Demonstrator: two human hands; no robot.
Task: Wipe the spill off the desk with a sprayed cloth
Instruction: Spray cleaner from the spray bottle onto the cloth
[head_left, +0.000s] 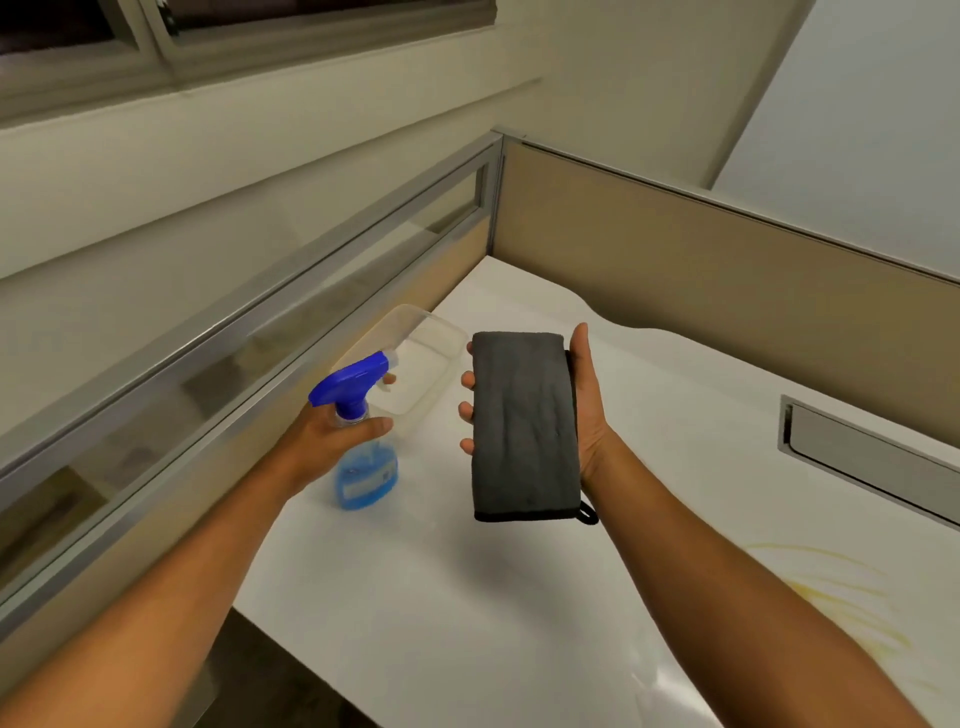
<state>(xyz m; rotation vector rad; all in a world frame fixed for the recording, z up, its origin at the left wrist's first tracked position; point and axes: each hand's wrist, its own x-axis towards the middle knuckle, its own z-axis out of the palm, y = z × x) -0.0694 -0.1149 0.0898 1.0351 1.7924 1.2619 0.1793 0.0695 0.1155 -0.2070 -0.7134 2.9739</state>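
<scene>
My left hand (332, 441) grips the neck of a spray bottle (363, 467) with blue liquid and a blue trigger head, its nozzle pointing right toward the cloth. My right hand (587, 410) holds a folded dark grey cloth (524, 426) upright above the white desk (467, 597), fingers wrapped round its left edge. A yellowish smeared spill (841, 592) lies on the desk at the right, below and right of the cloth.
A clear plastic container (421, 358) stands on the desk behind the bottle. Beige partition walls (701, 260) with a metal-framed glass strip enclose the desk's back and left. A grey cable slot (872, 457) is set in the desk at right.
</scene>
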